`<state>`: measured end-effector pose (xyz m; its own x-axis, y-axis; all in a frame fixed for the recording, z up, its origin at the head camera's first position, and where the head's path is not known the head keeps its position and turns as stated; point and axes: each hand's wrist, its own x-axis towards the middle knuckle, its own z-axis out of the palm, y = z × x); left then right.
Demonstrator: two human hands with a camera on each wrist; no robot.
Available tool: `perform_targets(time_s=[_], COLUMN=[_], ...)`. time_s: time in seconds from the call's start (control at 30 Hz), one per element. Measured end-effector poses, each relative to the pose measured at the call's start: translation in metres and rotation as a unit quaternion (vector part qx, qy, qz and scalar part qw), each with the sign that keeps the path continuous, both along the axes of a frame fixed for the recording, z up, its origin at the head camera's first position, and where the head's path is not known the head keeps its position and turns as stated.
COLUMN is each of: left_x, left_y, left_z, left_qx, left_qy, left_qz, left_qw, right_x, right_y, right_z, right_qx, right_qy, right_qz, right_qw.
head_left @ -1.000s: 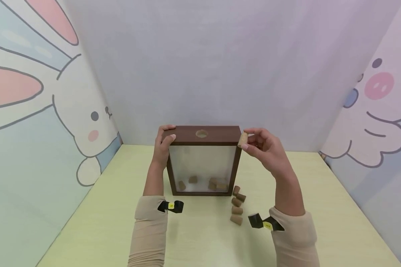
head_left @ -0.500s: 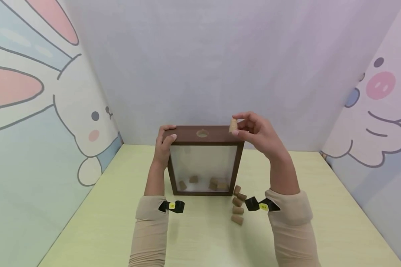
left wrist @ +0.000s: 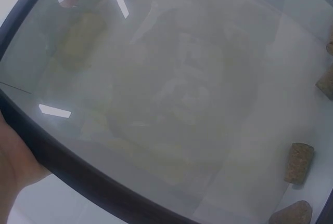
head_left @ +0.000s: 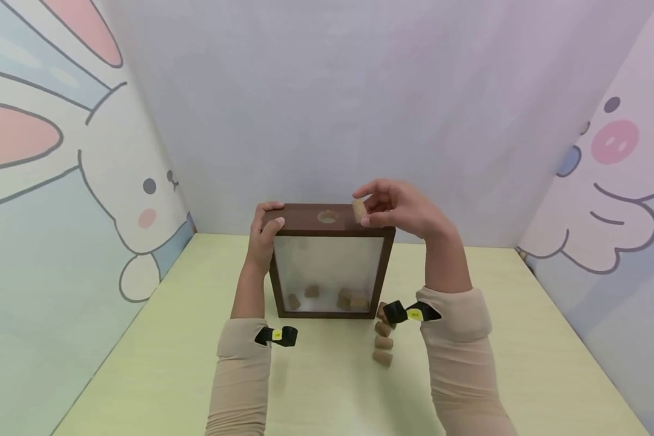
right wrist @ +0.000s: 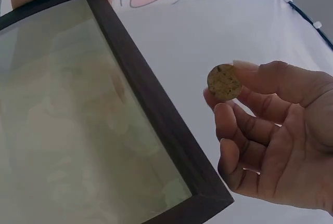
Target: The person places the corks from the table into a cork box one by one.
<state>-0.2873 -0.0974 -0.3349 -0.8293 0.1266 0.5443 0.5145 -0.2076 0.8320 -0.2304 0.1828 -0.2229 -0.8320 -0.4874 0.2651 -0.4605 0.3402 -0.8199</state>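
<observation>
A dark brown framed box (head_left: 304,226) with a clear front panel stands upright on the table; a round hole (head_left: 327,217) pierces its top. My left hand (head_left: 261,237) grips its upper left corner, thumb on the top near the front edge. Just above the top, right of the hole, my right hand (head_left: 406,208) pinches a cork (head_left: 359,211) between thumb and fingers. The right wrist view shows that cork's round end (right wrist: 224,82), apart from the frame. Several corks lie inside at the bottom, one being the cork (left wrist: 299,163) in the left wrist view.
Several loose corks (head_left: 383,342) lie on the pale yellow-green table (head_left: 321,381) by the box's lower right corner, partly covered by the right wrist camera (head_left: 396,312). A plain pale curtain (head_left: 327,109) hangs behind; cartoon-printed panels stand left and right.
My right hand has risen and moved left with the cork, from beside the box's right corner to over its top. My left hand keeps its grip on the corner.
</observation>
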Motion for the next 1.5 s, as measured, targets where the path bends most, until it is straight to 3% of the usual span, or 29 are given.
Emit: perform_targets(time_s=[0.2,0.4,0.57,0.83,1.0,1.27,1.5], left_x=[0.001,0.0,-0.001,0.0,0.0,-0.001,0.002], left_y=[0.001,0.002,0.002,0.001,-0.001,-0.003,-0.002], left_z=[-0.001,-0.002,-0.001,-0.002,-0.001,-0.001,0.0], left_qx=[0.002,0.002,-0.004,-0.005,0.0,-0.008,0.001], left_qy=[-0.007,-0.002,-0.004,-0.008,-0.011,-0.008,-0.011], left_qz=[0.0,0.001,0.01,0.013,0.008,0.008,0.002], left_qw=[1.0,1.0,0.9999,0.9999,0.9999,0.9999,0.9999], right_x=[-0.01,-0.025,-0.038,-0.055,-0.061,-0.065,-0.055], right_y=[-0.003,-0.007,-0.01,-0.03,-0.043,-0.053,-0.045], right_z=[0.011,0.015,0.014,0.013,0.012,0.019,0.013], right_qx=[0.029,0.016,0.0,0.019,0.034,0.117,0.088], right_qy=[-0.048,-0.094,-0.119,-0.137,-0.151,-0.14,-0.133], right_qz=[0.046,0.073,0.064,0.07,0.032,0.015,0.007], right_qw=[0.9974,0.9927,0.9909,0.988,0.9874,0.9831,0.9871])
